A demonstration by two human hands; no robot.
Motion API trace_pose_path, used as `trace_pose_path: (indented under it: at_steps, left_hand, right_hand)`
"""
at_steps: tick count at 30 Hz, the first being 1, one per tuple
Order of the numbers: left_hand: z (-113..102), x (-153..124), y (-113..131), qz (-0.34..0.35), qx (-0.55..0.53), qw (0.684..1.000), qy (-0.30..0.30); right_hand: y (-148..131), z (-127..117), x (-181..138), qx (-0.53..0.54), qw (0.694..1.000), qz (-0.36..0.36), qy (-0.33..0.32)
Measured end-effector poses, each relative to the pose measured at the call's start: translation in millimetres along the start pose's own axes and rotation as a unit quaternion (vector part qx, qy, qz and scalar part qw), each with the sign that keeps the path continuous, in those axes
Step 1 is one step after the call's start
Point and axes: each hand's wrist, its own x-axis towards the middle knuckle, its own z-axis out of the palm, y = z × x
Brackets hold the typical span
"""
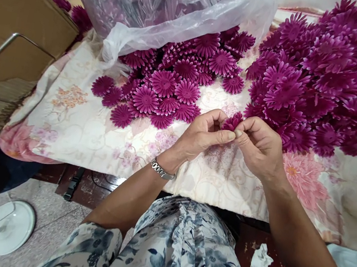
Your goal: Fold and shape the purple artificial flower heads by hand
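Left hand (pixel 203 134) and right hand (pixel 259 145) both pinch one purple flower piece (pixel 232 122), fingertips closed tight. Loose flower pile (pixel 173 86) lies at 10 o'clock

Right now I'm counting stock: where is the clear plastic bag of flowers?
In the head view the plastic bag lies at the top centre-left of the cloth-covered table, beside the cardboard box, spilling purple flowers toward the hands.
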Motion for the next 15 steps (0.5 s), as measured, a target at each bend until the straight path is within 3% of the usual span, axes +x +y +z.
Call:
trace_pose_path:
  at_steps: [5, 15]
  left_hand:
    - [-1.4, 0.9, 2.4, -0.012, -0.004, 1.0, -0.008]
    - [-1.3, 1.7, 5.3, -0.017, -0.016, 0.999, 0.036]
  right_hand:
    - [0.4, -3.5, 1.3, 0.047, 0.999, 0.017, -0.007]
    - [-8.2, 1.7, 4.1, 0.097, 0.994, 0.048, -0.018]
